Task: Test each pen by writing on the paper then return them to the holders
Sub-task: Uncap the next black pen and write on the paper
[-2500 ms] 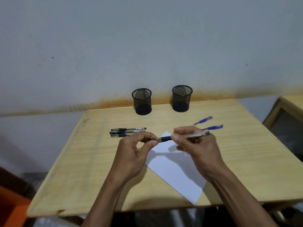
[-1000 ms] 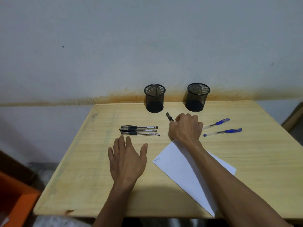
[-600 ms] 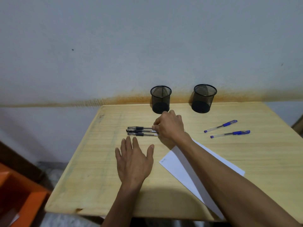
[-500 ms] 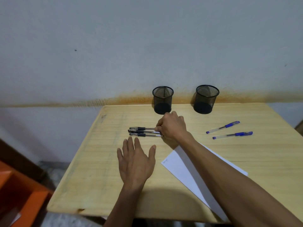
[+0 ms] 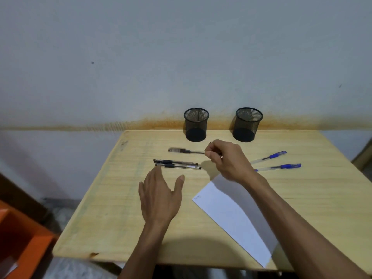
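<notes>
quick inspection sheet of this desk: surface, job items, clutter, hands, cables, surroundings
surface: wooden table, pale top, dark chip on its near left edge.
job's things: white paper with a small scribble at its left corner; two black pens lying side by side; two blue pens lying right of the hand; two black mesh holders at the back edge, no pens seen in them.
clutter: nothing seen.
grippers: right hand pinching a blurred black pen by one end; left hand open, holding nothing.
cables: nothing seen.
surroundings: grey wall with an orange stain band; orange object on the floor, left.
</notes>
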